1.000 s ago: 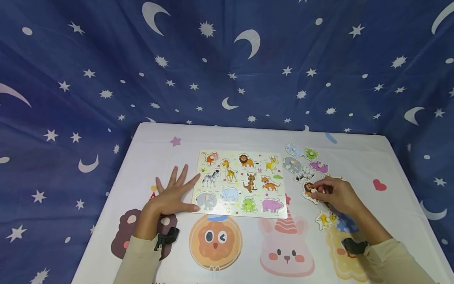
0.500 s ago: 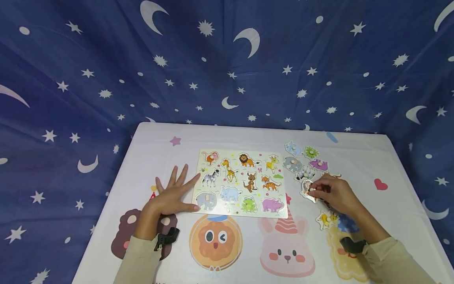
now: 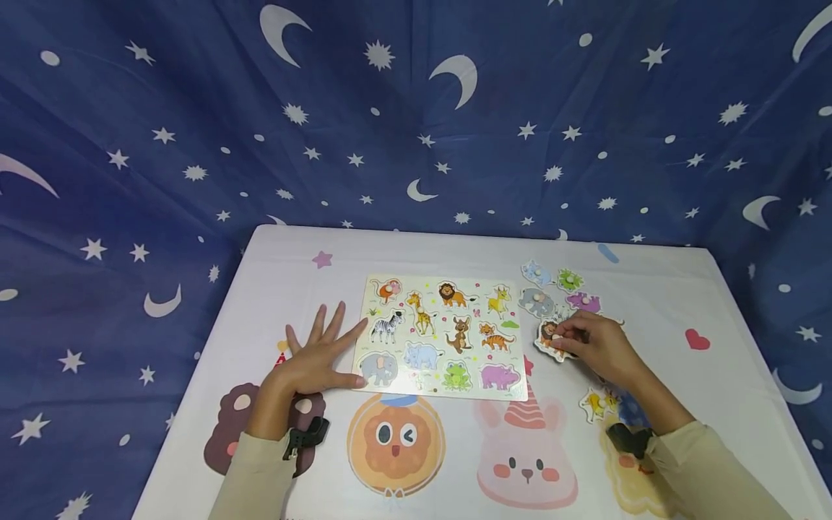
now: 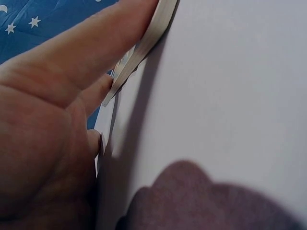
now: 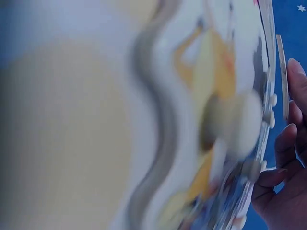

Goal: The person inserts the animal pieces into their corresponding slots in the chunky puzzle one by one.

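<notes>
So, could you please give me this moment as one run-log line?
left hand: spread at left edge of puzzle board | right hand: pinches lion piece, right of board | other loose pieces: nearby

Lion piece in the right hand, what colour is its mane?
Dark brown; the lion piece shows best in the head view.

No readable text, label, brand or number is showing on the puzzle board (image 3: 474,344) or loose pieces (image 3: 535,303). The desk (image 3: 461,462) and backdrop (image 3: 403,108) are bearing no legible lettering either.
</notes>
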`<state>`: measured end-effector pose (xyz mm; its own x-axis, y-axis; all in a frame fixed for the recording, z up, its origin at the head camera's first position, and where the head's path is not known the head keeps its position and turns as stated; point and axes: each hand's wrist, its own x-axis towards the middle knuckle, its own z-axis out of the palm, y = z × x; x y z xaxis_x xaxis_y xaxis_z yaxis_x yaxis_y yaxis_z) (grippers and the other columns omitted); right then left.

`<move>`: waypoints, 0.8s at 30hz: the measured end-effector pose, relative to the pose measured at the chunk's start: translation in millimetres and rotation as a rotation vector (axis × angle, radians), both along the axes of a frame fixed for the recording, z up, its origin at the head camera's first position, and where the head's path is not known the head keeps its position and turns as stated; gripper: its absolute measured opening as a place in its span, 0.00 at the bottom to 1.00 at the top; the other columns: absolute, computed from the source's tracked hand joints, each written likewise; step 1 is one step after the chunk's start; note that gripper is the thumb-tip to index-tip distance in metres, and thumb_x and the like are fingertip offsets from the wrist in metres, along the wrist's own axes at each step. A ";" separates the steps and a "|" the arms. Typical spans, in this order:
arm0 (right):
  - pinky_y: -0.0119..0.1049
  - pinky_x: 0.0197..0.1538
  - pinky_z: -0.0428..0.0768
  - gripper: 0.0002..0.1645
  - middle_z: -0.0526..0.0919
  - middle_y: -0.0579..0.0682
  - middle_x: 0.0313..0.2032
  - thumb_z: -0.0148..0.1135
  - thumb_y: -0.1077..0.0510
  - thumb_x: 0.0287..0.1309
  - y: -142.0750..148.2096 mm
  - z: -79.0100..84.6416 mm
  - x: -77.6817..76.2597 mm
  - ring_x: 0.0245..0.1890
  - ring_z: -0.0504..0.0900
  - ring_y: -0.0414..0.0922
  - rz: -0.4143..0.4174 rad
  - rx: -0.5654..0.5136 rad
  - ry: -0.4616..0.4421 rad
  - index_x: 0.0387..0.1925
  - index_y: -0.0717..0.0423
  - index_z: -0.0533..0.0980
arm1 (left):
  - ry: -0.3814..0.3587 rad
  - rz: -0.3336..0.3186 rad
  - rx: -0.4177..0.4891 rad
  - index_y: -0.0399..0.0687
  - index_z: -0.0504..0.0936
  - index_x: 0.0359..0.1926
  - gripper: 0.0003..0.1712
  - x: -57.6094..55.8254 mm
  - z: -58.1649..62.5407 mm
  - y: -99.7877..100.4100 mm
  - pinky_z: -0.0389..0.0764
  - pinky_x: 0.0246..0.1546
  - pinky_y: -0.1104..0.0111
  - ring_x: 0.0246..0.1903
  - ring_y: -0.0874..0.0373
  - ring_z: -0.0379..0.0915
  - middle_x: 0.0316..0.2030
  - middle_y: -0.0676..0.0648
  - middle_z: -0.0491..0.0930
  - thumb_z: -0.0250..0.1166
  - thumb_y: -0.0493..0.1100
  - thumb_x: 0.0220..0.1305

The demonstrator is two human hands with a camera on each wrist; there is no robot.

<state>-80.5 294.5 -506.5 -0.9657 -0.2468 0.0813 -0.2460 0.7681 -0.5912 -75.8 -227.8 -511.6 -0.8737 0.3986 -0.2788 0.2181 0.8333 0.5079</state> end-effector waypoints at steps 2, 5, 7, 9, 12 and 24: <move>0.28 0.29 0.71 0.10 0.78 0.42 0.29 0.78 0.55 0.54 -5.8 0.5 -3.3 0.28 0.71 0.36 0.008 -0.011 -0.002 0.37 0.52 0.86 | 0.004 0.000 0.003 0.71 0.52 0.81 0.64 0.0 -0.6 0.2 0.11 0.57 0.22 0.79 0.34 0.13 0.83 0.41 0.29 0.74 0.73 0.46; 0.28 0.29 0.71 0.10 0.78 0.42 0.29 0.78 0.56 0.53 -15.7 0.3 -8.3 0.27 0.71 0.37 0.028 -0.025 0.006 0.37 0.52 0.86 | 0.007 0.000 0.006 0.72 0.52 0.81 0.65 -0.1 -1.1 0.2 0.11 0.56 0.21 0.79 0.33 0.13 0.83 0.41 0.30 0.74 0.73 0.45; 0.28 0.29 0.70 0.09 0.78 0.42 0.28 0.78 0.57 0.53 -21.8 -0.8 -11.4 0.27 0.71 0.37 0.045 -0.027 0.015 0.36 0.52 0.86 | 0.010 0.003 0.007 0.71 0.52 0.80 0.65 -0.2 -2.3 0.3 0.11 0.56 0.22 0.79 0.33 0.13 0.83 0.41 0.30 0.74 0.74 0.45; 0.28 0.29 0.70 0.08 0.77 0.41 0.28 0.78 0.56 0.54 -27.6 -1.6 -13.8 0.27 0.71 0.37 0.054 -0.031 0.009 0.36 0.50 0.86 | 0.006 0.002 -0.002 0.71 0.53 0.80 0.65 -0.4 -1.3 1.1 0.11 0.57 0.21 0.79 0.33 0.14 0.83 0.41 0.30 0.74 0.74 0.45; 0.29 0.30 0.70 0.08 0.76 0.41 0.28 0.78 0.56 0.54 -35.8 -2.6 -17.9 0.28 0.71 0.38 0.066 -0.034 -0.005 0.35 0.49 0.85 | 0.000 0.003 -0.014 0.71 0.53 0.80 0.65 0.1 -0.2 1.7 0.12 0.57 0.21 0.79 0.34 0.14 0.83 0.41 0.29 0.74 0.74 0.45; 0.29 0.30 0.70 0.09 0.75 0.42 0.26 0.79 0.56 0.52 -65.7 4.1 -32.3 0.27 0.70 0.38 0.123 -0.048 0.035 0.34 0.51 0.85 | -0.006 -0.004 -0.043 0.72 0.51 0.81 0.65 -1.5 1.0 1.1 0.14 0.58 0.21 0.79 0.34 0.14 0.83 0.42 0.28 0.73 0.75 0.45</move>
